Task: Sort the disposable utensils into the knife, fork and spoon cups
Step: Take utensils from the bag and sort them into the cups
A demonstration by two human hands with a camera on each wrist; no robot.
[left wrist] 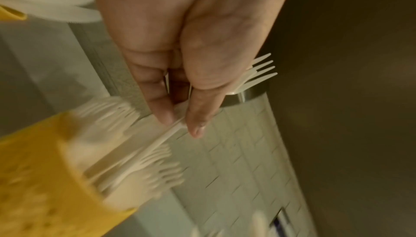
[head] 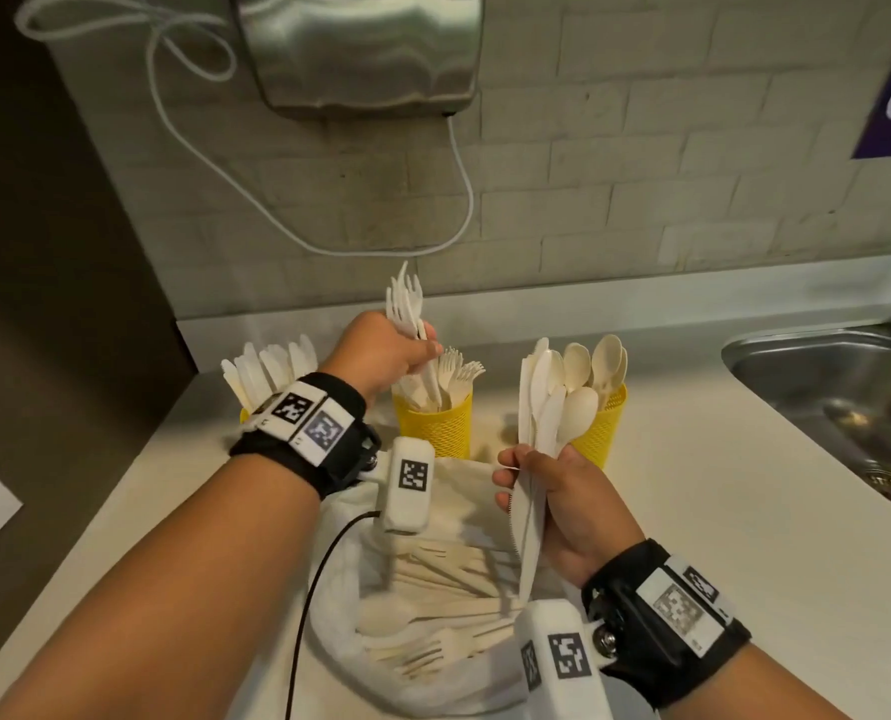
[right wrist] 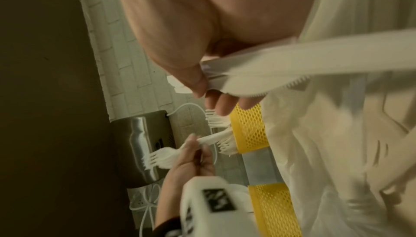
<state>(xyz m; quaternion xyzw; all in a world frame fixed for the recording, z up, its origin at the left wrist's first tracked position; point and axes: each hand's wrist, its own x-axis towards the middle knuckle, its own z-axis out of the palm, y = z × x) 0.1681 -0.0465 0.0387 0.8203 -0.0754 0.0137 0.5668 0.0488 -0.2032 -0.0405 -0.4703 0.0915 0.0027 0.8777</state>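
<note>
Hands grip sorted utensils above three yellow cups.

Left hand (head: 381,356) clasps a bunch of white forks (head: 406,304), tines up, handles angled down into the middle fork cup (head: 441,423), which already holds forks; the left wrist view shows thumb and fingers (left wrist: 157,98) pinching the handles. Right hand (head: 557,501) clutches a mixed bundle of knives and spoons (head: 542,402), held upright just in front of the spoon cup (head: 607,428) filled with spoons. Behind the left wrist stands the knife cup (head: 245,414), knives fanned out of it. Below both hands, a white bag (head: 350,636) lies open on the worktop (head: 744,511), with more unsorted utensils (head: 448,605) inside. A steel sink (head: 822,397) sits at far right.
</note>
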